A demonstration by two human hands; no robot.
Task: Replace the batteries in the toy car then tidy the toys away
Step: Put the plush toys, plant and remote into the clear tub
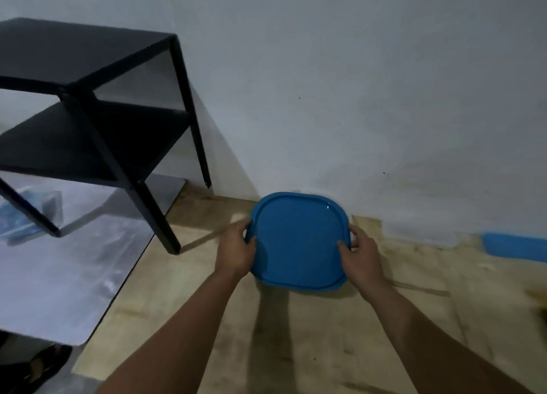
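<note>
**Both hands grip a blue lid low by the wall**

A rounded-square blue lid [297, 241] sits between the two hands, out in front of the person and close to the base of the pale wall [355, 82], above the light wooden floor [310, 334]. The left hand [235, 250] clasps its left edge, thumb curled over the top rim and fingers wrapped beneath. The right hand [362, 253] clasps the right edge in the same way, thumb lying on the top surface. Whether a container hangs under the lid cannot be told.

To the left stands a black two-tier side table [88, 103], its legs resting on a shiny grey mat [74, 275]. A second blue piece [515, 245] lies on the floor at the far right, against the wall, blurred. The toy car is not seen.
</note>
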